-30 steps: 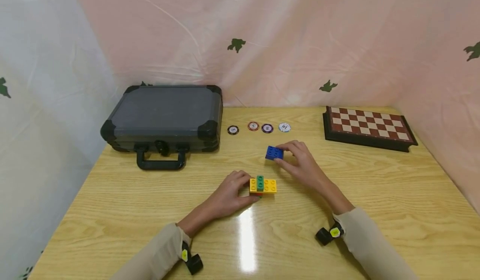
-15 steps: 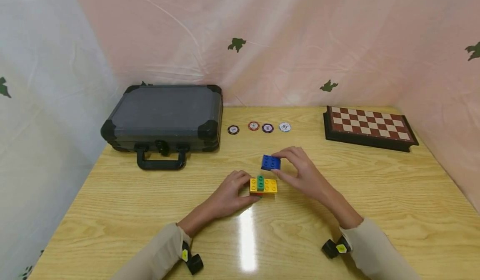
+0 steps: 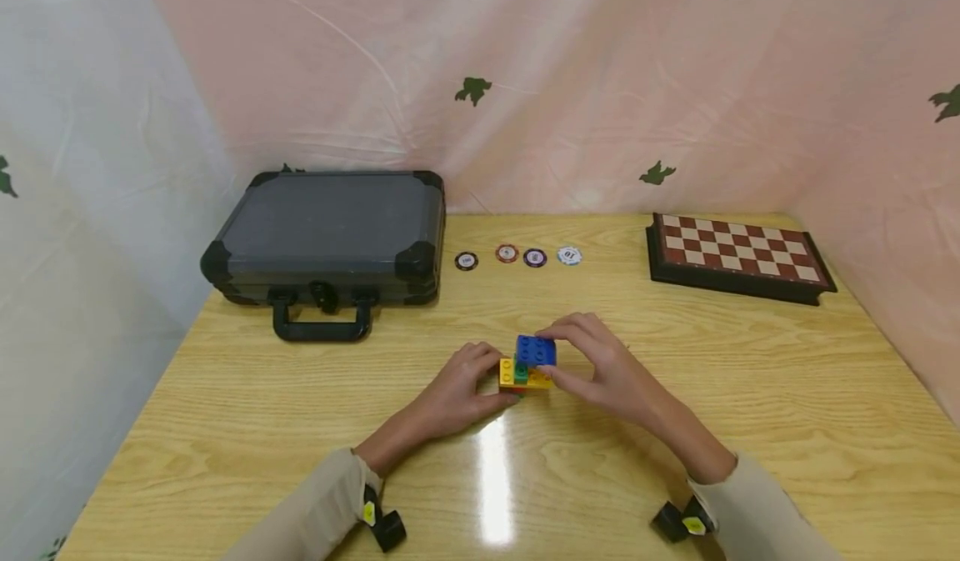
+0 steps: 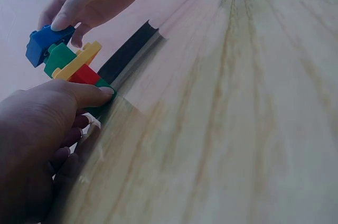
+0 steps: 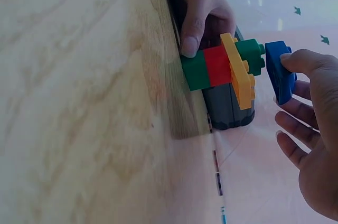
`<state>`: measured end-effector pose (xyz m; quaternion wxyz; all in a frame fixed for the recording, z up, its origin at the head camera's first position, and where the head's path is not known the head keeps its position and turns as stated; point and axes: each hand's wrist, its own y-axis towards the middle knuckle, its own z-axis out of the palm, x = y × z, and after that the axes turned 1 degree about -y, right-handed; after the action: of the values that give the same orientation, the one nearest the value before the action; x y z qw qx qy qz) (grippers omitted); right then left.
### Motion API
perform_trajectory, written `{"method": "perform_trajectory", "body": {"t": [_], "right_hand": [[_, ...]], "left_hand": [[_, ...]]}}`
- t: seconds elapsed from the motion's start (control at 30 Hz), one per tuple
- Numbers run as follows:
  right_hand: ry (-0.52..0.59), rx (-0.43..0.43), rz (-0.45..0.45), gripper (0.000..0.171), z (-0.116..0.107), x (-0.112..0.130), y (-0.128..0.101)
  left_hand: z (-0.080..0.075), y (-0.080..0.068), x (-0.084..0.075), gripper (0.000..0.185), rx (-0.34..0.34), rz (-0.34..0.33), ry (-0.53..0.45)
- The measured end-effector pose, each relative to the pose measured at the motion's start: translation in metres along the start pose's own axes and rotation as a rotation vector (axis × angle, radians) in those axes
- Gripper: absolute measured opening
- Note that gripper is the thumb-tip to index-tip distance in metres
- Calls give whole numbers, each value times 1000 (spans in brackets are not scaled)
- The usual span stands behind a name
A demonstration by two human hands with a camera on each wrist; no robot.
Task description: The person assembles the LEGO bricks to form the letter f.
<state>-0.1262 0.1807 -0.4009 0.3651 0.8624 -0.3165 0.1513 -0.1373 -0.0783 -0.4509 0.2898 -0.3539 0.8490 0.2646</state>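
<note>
A small stack of toy building bricks stands on the table, with my left hand (image 3: 457,390) gripping its base between thumb and fingers. From the bottom up, the right wrist view shows a green brick (image 5: 195,72), a red brick (image 5: 216,65), a wider yellow plate (image 5: 238,76) and a narrow green brick (image 5: 250,56). My right hand (image 3: 607,369) pinches a blue brick (image 3: 534,350) between thumb and fingertips. Right over the upper green brick, the blue one is close to its studs and slightly tilted. In the head view it hides part of the yellow plate.
A dark grey carry case (image 3: 330,219) with a black handle (image 3: 322,330) stands at the back left. Several poker chips, among them a red one (image 3: 507,253), lie behind the hands. At the back right is a folded chessboard (image 3: 738,248). Printed cloth (image 3: 555,111) hangs behind the table.
My right hand has brought the blue brick toward me and slightly left, from behind the stack to over its top. The left hand and the stack have stayed in place.
</note>
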Motion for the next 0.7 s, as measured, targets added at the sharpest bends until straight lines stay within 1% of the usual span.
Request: {"method": "perform_trajectory", "body": {"t": [0.2,0.37,0.7], "right_hand": [[-5,11,-20,46,1,3,-2],[-2,14,-46,46,2,2,-3],[-46,21,-74,35,0,2,-4]], "left_hand": [[1,0,-1,32,-8,15,-1],[0,0,-1,33,-8,14,-2],[0,0,-1,34,-5,8,-4]]}}
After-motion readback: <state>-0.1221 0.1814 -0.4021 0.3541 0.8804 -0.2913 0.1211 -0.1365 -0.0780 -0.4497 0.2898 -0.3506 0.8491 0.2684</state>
